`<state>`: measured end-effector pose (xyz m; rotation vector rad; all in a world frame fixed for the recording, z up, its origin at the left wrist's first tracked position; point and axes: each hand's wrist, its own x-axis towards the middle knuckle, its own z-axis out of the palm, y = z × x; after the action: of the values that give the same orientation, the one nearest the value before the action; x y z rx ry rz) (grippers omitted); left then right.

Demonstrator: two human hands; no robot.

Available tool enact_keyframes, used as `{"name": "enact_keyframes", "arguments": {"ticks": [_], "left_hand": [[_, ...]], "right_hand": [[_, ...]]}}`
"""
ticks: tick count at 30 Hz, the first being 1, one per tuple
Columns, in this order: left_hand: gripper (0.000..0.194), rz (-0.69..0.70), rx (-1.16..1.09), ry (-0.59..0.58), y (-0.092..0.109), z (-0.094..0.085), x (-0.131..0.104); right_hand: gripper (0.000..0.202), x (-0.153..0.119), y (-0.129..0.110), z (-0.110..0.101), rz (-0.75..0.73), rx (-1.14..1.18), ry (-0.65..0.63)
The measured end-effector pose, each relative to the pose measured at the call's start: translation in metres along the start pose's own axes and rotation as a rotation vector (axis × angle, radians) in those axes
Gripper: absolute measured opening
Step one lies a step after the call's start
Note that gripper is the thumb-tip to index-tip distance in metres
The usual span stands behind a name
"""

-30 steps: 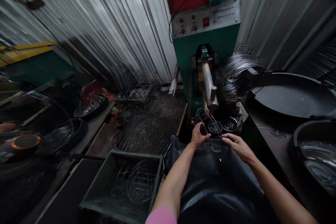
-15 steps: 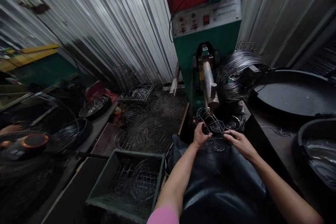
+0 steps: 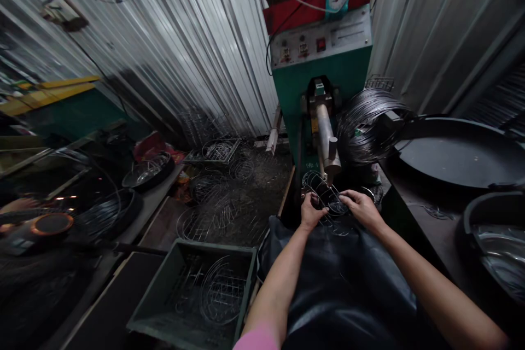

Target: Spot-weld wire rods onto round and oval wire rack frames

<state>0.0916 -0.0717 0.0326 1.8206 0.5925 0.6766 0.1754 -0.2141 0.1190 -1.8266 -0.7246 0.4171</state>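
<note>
My left hand [image 3: 313, 212] is closed, thumb and fingers pinching a round wire rack [image 3: 315, 180] on its near left side. The rack is made of thin curved and straight metal wires and stands tilted under the electrode arm [image 3: 330, 158] of a green spot welder [image 3: 283, 87]. On the rack's right side my right hand [image 3: 360, 206] is also closed, its fingertips pinched together close to the electrode tip. Whether it grips the rack itself or a separate thin wire is too fine to make out. A dark apron [image 3: 340, 284] covers the lap below both hands.
A green crate [image 3: 153, 311] with wire racks stands at the lower left, and more racks [image 3: 221, 197] lie on the floor. To the right are a wire coil [image 3: 365, 126], a wide black pan [image 3: 451, 147] and a black tub [image 3: 467, 229]. Sparks show by a co-worker's hand [image 3: 18, 206].
My right hand has moved left, closer to the electrode tip and my left hand. Sparks have appeared at the far left. The camera view has shifted slightly.
</note>
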Motion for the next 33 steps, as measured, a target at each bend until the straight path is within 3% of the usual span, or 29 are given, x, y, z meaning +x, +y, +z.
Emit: {"name": "enact_keyframes", "arguments": {"ticks": [11, 17, 23, 28, 33], "left_hand": [[0.047, -0.002, -0.008, 0.045, -0.005, 0.006, -0.005], [0.044, -0.028, -0.017, 0.009, -0.012, 0.004, -0.006], [0.048, -0.067, -0.148, -0.055, -0.009, 0.000, -0.005], [0.050, -0.165, -0.318, -0.071, -0.005, 0.006, -0.009], [0.050, -0.261, -0.461, -0.077, -0.005, 0.013, -0.008]], "right_hand": [[0.030, 0.001, -0.010, -0.001, -0.038, -0.081, 0.021], [0.029, 0.008, -0.009, 0.002, -0.060, -0.150, 0.022], [0.035, -0.007, -0.001, -0.007, 0.029, -0.021, -0.014], [0.031, -0.029, 0.003, -0.016, 0.093, 0.074, -0.152], [0.031, -0.022, -0.006, -0.013, 0.068, 0.050, -0.093]]}}
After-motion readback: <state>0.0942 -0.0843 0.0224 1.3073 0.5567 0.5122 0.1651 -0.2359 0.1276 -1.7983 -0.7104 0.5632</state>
